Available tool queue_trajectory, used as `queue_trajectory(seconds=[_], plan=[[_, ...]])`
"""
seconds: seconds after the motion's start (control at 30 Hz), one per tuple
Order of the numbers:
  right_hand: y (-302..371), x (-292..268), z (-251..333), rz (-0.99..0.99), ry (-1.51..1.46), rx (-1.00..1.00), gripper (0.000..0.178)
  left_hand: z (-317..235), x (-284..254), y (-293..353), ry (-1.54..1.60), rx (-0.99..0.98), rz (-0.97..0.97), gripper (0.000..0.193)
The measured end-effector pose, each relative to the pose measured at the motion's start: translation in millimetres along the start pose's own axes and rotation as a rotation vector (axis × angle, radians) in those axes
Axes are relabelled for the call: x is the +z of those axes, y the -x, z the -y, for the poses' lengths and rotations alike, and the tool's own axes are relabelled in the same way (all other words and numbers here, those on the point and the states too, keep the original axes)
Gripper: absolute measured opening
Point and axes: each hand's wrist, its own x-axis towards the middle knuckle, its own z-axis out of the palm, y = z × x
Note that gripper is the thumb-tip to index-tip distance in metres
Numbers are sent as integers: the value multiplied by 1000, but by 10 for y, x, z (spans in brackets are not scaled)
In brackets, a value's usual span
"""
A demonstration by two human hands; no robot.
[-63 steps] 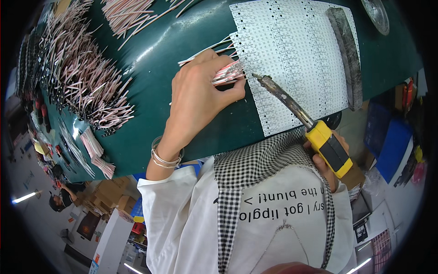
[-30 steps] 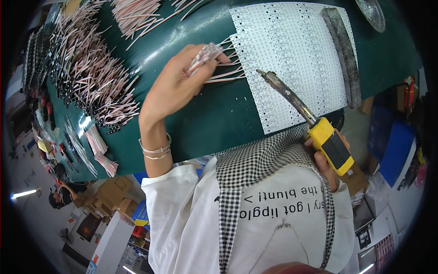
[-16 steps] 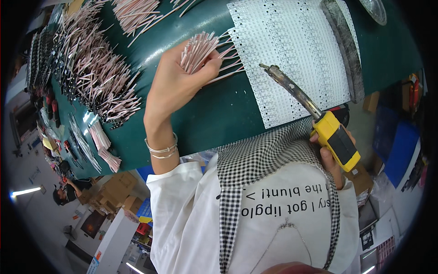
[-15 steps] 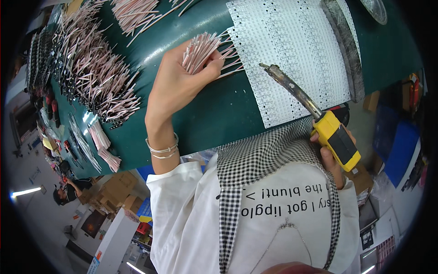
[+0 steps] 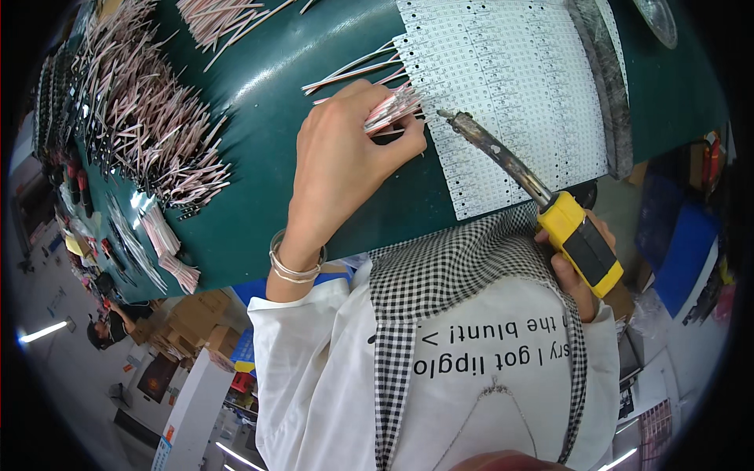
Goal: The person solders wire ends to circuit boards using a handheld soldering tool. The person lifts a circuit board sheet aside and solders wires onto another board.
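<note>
My left hand [image 5: 339,157] is closed around a bundle of thin pink and white wires [image 5: 390,111], their ends sticking out past the fingers. It hovers at the left edge of a sheet of white circuit boards [image 5: 510,94] lying on the bench. Several loose wires [image 5: 352,73] reach leftward from that edge, just beyond the hand. My right hand [image 5: 581,286] grips a yellow-and-black soldering iron [image 5: 577,239] at the bench's near edge. Its dark metal barrel slants up and left over the boards, with the tip close to the left hand's fingers but apart from them.
A large heap of pink and white wires with black ends [image 5: 149,110] covers the left of the green bench [image 5: 267,180]. Tied wire bundles [image 5: 169,247] lie nearer. A grey strip [image 5: 601,86] runs along the boards' right side; a clear dish [image 5: 658,22] sits far right.
My left hand has moved right and slightly nearer with the bundle, toward the boards' edge and iron tip. More of the loose wires shows behind it. The right hand has stayed almost still.
</note>
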Motion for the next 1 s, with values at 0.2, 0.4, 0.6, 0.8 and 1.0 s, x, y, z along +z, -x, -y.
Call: queue_trajectory(seconds=[0.2,0.4,0.6,0.8,1.0], plan=[[-97,193,-46,4,-50,0,48,171,-62,-76,19,-3,28,17],[-213,342,-72,-9,-79,43,48,332,-61,-124,23,9,18,17],[-268,396,-137,-19,-34,-27,46,404,-37,-155,7,15,13,17],[-207,380,-134,-41,-73,3,50,394,-23,-167,6,22,14,16],[-189,364,-110,-3,-44,27,51,451,-34,-158,51,19,73,15]])
